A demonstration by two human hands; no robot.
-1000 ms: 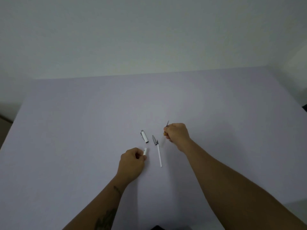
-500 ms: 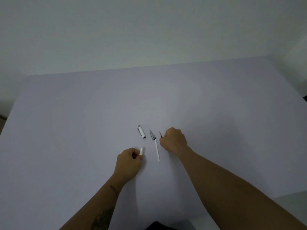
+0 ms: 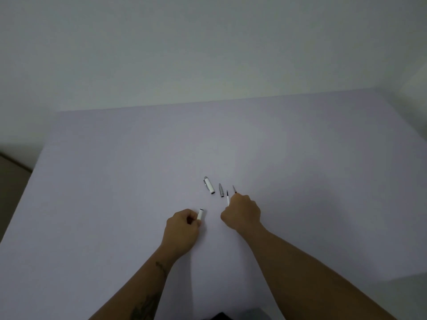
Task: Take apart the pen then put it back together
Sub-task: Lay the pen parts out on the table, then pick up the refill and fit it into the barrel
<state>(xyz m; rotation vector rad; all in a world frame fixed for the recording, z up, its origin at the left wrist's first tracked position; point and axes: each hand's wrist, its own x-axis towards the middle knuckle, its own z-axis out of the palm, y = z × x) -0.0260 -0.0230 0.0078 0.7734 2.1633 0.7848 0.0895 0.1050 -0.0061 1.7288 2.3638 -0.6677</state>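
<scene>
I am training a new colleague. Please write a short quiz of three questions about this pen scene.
1. True or false: the white cap lies on the table, apart from both hands.
2. Which hand holds the white barrel? A) left B) right
3. Fill in: the grey tip piece lies between the cap and the ____.

Key: 1 true; 2 A, the left hand; 3 refill, partly hidden by the right hand.

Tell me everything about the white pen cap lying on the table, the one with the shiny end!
The pen cap is a short white tube, probably plastic, with a silvery tip at its far end and a thin metal-looking clip along one side. Its near end looks open and dark. It lies flat on the pale table, slightly slanted, alone and untouched, just left of the grey pen tip piece.
</scene>
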